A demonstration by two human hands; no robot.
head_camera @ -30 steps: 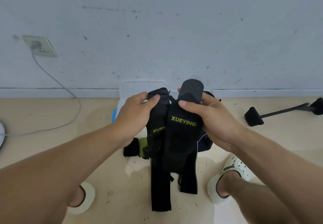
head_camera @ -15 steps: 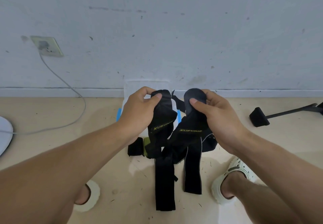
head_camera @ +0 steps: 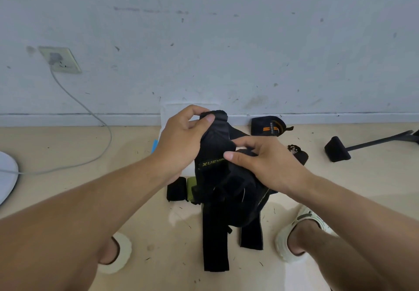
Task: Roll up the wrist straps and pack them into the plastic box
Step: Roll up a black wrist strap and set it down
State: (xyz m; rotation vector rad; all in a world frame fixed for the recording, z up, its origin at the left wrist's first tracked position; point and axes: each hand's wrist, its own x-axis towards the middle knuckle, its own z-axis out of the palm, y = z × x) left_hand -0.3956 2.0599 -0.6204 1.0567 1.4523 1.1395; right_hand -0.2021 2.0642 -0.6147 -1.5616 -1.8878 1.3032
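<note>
Left hand (head_camera: pixel 179 141) pinches the top end of a black wrist strap (head_camera: pixel 215 145), thumb and forefinger curled over its folded upper edge; yellow lettering shows partway down the strap. Right hand (head_camera: pixel 267 166) lies on the bunched black straps below and to the right, thumb extended toward the lettering, fingers bent over the fabric; whether they clamp it or only press on it I cannot tell. Half a second ago the right hand held a second strap end up level with the left; now it is lower and nearer the middle, and that end is no longer raised.

Two strap tails (head_camera: pixel 215 245) hang down from the bundle to the floor (head_camera: pixel 68 145), the left one longer. The plastic box (head_camera: pixel 167 113) stands against the wall behind the left hand, mostly covered by it, with a blue clip at its side. Just left of the bundle lie a small black roll (head_camera: pixel 176 188) and a green piece (head_camera: pixel 191 186).

Newly in view since the earlier frame: a black strap with orange stripes (head_camera: pixel 269 128) by the skirting, right of the box. A grey cable (head_camera: pixel 90 113) runs from a wall socket (head_camera: pixel 60 60) across the floor. A black stand foot (head_camera: pixel 337 148) sits at far right. White slippers (head_camera: pixel 294 234) flank the tails.
</note>
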